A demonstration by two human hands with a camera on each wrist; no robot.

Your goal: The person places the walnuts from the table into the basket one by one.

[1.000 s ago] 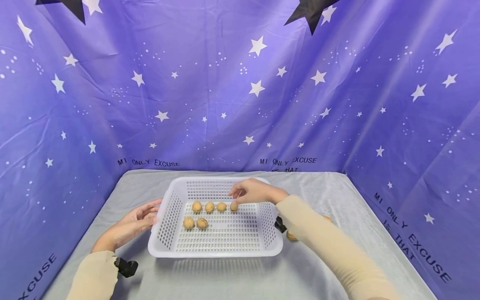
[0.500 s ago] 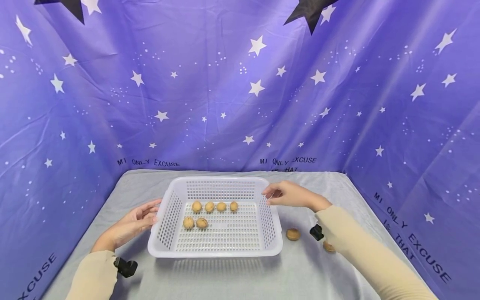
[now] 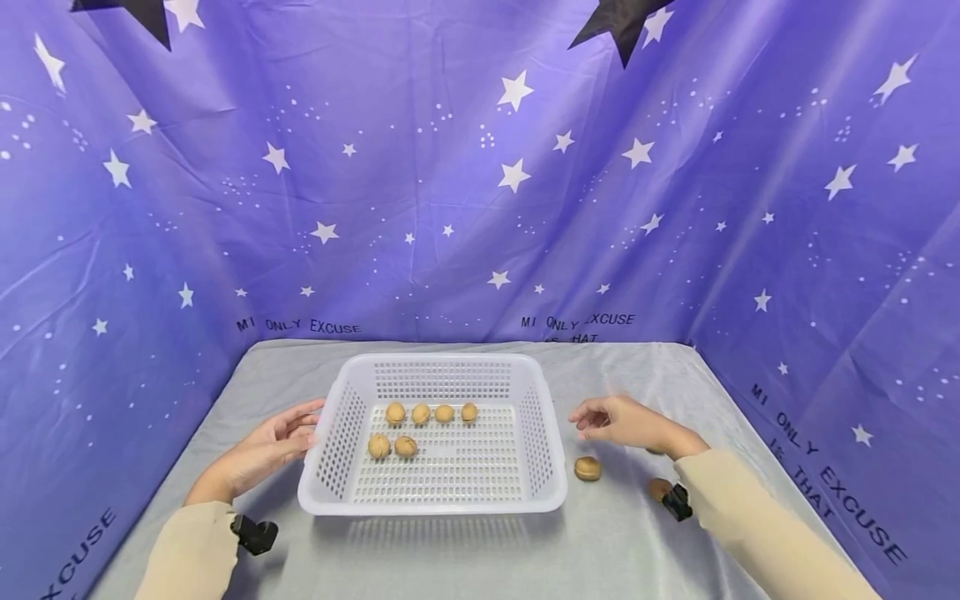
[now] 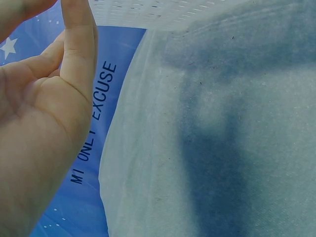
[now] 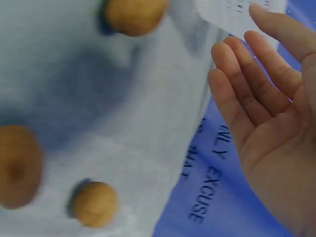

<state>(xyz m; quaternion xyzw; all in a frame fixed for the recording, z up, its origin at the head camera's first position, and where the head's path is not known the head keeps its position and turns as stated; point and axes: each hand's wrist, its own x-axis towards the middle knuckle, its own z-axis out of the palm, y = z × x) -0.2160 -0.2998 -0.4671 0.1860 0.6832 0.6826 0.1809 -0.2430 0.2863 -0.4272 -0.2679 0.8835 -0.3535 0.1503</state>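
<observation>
A white perforated plastic basket (image 3: pixel 431 507) stands on the table with several walnuts (image 3: pixel 406 447) inside, laid in two rows. At its left side my left hand (image 3: pixel 258 446) touches the outer rim with relaxed fingers and thumb. In the left wrist view the fingers of this hand (image 4: pixel 49 94) reach up to the basket wall. To the right of the basket my right hand (image 3: pixel 626 423) hovers with loosely bent fingers and nothing in them. Below its fingertips lies a walnut (image 3: pixel 588 468). Another walnut (image 3: pixel 660 489) is near the right wrist, and a third walnut (image 5: pixel 96 204) is mostly hidden by the wrist in the head view.
A grey cloth (image 3: pixel 420 558) covers the table. Purple star-printed curtains (image 3: pixel 420 192) close in the back and both sides. Each wrist carries a small black camera (image 3: pixel 255 534).
My right hand has left the walnut at the end of the back row and moved right, out of the basket and over the loose walnuts. The left hand keeps its place.
</observation>
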